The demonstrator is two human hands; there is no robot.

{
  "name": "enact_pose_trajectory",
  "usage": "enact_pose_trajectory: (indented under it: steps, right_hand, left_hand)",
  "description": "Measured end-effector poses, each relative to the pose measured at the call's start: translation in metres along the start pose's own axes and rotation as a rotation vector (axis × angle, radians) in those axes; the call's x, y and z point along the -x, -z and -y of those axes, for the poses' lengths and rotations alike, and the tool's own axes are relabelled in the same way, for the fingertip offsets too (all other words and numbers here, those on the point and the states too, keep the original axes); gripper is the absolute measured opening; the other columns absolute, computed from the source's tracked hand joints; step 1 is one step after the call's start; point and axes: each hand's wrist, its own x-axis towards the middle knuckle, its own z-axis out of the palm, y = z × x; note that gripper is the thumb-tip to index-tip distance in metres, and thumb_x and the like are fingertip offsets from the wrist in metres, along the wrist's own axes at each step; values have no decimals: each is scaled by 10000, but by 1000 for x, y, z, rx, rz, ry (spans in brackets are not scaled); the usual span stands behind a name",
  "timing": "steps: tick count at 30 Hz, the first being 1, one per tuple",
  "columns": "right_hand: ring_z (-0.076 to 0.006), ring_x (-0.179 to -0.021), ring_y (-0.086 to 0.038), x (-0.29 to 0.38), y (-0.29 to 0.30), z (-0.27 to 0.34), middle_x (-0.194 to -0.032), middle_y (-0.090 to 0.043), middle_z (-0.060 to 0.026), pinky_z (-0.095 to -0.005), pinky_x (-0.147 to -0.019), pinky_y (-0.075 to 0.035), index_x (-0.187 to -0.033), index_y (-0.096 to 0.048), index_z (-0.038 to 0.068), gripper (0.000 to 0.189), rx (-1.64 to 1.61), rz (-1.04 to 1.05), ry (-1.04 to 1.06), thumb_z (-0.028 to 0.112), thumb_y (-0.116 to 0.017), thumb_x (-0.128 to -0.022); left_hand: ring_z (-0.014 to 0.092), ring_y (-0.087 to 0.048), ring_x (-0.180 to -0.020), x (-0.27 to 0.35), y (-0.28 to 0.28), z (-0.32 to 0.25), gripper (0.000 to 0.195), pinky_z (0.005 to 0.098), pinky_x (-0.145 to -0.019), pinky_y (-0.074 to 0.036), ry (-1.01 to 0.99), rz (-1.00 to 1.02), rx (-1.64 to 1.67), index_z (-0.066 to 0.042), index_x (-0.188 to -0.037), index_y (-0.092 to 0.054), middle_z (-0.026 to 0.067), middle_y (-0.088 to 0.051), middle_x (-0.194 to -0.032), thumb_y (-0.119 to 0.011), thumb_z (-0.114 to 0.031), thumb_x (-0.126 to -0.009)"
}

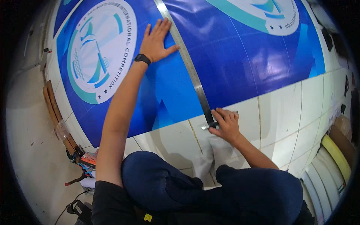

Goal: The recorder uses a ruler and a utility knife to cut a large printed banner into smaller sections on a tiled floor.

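A printed vinyl banner [180, 95] in blue, with round white emblems, lies spread before me. Across it runs a long steel ruler [187, 60], its near end reaching past the banner's edge. My left hand [158, 42] is flat with fingers apart, its fingertips and thumb against the ruler's left side. Down at the ruler's near end, my right hand [227, 125] grips a slim dark utility knife [206, 127] with a silver end; the fingers hide most of its body.
White floor tiles [242, 123] border the banner, and my feet [209, 157] rest on them. Wooden strips [53, 104] lie along the left, with an assortment of tools [84, 163] below. Curved white and yellow pieces [334, 157] are stacked at the right. A black cable [63, 211] trails lower left.
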Motion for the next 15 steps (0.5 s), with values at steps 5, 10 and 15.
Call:
enact_pose_trajectory:
  steps: [5,10,15]
  right_hand:
    - [-198,-1129,-553,4,-4,-3,-1278,-617,-30,-413,-960,-348,-1269,-652,145,694,-28,16,-11,436,-840,-667]
    - [-194,-1116,-556,2,-1,-3,-1248,-624,-16,-412,-954,-352,-1246,-659,150,673,-55,-6,5,420,-845,-659]
    - [-192,-1105,-561,2,-2,-3,-1236,-627,-8,-408,-948,-353,-1238,-664,150,664,-53,1,7,408,-845,-654]
  left_hand:
    - [258,-232,-1547,-1,-7,3,999,533,-1253,-107,-18,-7,-44,-124,-1591,-321,97,-312,-1652,-569,-741,-845]
    - [252,-214,-1553,0,-8,3,995,522,-1258,-101,-39,-50,-12,-135,-1600,-303,90,-300,-1658,-575,-731,-850]
    - [253,-206,-1556,0,-8,3,981,517,-1256,-105,-52,-66,1,-134,-1600,-304,97,-294,-1661,-591,-705,-855]
